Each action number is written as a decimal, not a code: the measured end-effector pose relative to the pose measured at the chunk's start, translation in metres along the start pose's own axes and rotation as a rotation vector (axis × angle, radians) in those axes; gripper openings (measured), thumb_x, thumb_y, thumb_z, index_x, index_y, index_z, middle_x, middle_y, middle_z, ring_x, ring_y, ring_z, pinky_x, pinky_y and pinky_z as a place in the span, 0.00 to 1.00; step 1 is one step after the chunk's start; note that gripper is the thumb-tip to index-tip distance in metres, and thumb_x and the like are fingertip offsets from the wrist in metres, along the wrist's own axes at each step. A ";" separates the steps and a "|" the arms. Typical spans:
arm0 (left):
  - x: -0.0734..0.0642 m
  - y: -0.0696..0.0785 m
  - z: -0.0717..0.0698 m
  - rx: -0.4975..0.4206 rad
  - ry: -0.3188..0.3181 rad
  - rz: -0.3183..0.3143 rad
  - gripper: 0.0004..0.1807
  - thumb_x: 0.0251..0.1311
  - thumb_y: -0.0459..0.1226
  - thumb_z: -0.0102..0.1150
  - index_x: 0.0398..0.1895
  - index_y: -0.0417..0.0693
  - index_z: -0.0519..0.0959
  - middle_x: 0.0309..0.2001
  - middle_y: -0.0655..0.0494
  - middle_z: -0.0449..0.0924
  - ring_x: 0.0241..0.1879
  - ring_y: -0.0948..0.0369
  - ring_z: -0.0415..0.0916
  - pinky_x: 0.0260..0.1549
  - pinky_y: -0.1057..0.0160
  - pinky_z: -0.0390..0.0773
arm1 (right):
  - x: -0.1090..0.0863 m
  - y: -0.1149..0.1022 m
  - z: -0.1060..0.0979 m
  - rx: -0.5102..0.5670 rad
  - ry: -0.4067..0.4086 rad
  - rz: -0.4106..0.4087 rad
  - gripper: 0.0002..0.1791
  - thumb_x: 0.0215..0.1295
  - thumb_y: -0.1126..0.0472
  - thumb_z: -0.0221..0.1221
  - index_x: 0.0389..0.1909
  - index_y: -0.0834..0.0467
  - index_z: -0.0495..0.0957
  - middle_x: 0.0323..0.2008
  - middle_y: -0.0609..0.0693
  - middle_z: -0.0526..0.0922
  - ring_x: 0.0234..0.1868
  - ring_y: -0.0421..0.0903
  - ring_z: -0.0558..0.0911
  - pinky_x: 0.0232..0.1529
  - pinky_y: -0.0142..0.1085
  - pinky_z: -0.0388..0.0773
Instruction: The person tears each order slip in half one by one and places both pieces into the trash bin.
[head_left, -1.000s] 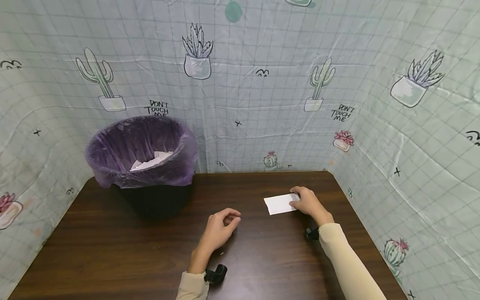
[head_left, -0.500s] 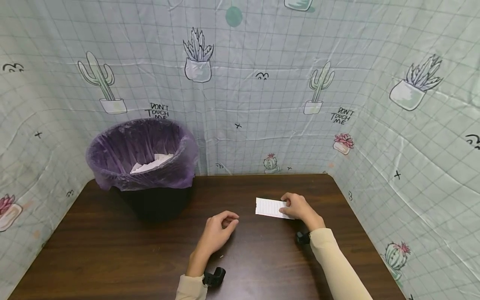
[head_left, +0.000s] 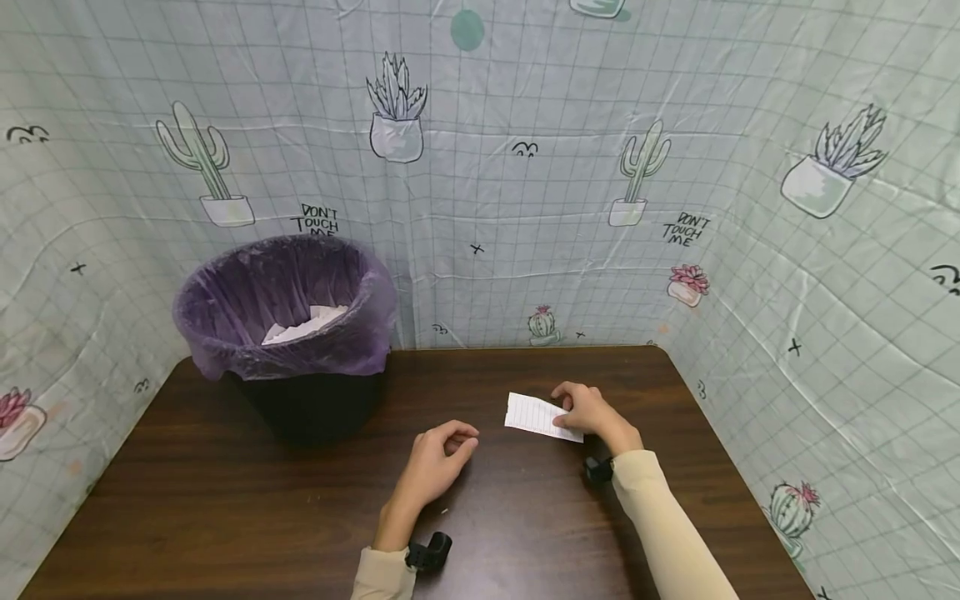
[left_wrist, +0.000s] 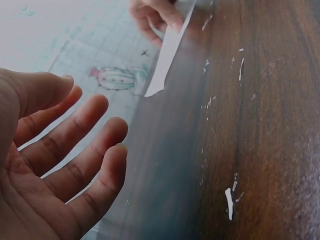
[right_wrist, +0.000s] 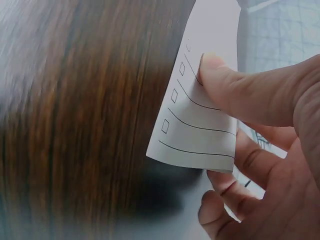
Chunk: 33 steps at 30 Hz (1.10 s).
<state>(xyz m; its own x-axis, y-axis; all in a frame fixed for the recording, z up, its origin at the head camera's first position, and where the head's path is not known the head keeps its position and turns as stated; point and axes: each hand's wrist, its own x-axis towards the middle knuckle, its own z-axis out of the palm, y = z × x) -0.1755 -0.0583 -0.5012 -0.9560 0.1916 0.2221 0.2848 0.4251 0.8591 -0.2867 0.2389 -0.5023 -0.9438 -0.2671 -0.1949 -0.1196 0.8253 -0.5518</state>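
My right hand [head_left: 592, 414] pinches a white strip of lined paper [head_left: 531, 413] near the right part of the table. In the right wrist view the thumb lies across the paper [right_wrist: 200, 130], which bears printed lines and small checkboxes, with the fingers behind it. One short edge of the strip looks torn. To the left of the paper, my left hand [head_left: 438, 458] hovers with loosely curled fingers and holds nothing. The left wrist view shows its fingers [left_wrist: 75, 170] apart from the paper strip [left_wrist: 167, 60].
A black bin with a purple liner [head_left: 360, 333] stands at the back left, with white paper pieces [head_left: 303, 325] inside. Small paper scraps [left_wrist: 229, 204] lie on the brown wooden table [head_left: 225, 500]. A patterned cloth [head_left: 480, 183] hangs around the table's back and sides.
My right hand has moved left and slightly toward me with the paper strip, which has turned so that its right end points lower. The left hand has stayed nearly still.
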 end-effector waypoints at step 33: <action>0.000 -0.003 -0.008 0.056 0.104 0.014 0.08 0.64 0.35 0.68 0.46 0.47 0.87 0.45 0.50 0.85 0.40 0.50 0.77 0.37 0.62 0.76 | -0.037 -0.067 0.084 0.245 0.272 -0.213 0.03 0.69 0.60 0.66 0.37 0.52 0.88 0.38 0.48 0.90 0.42 0.47 0.86 0.47 0.45 0.81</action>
<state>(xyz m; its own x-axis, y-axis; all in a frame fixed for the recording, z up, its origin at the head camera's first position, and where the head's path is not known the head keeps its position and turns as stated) -0.1764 -0.0669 -0.4998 -0.9532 0.1063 0.2831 0.2989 0.4727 0.8290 -0.2181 0.1523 -0.5261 -0.9568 -0.2509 0.1469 -0.2747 0.6149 -0.7392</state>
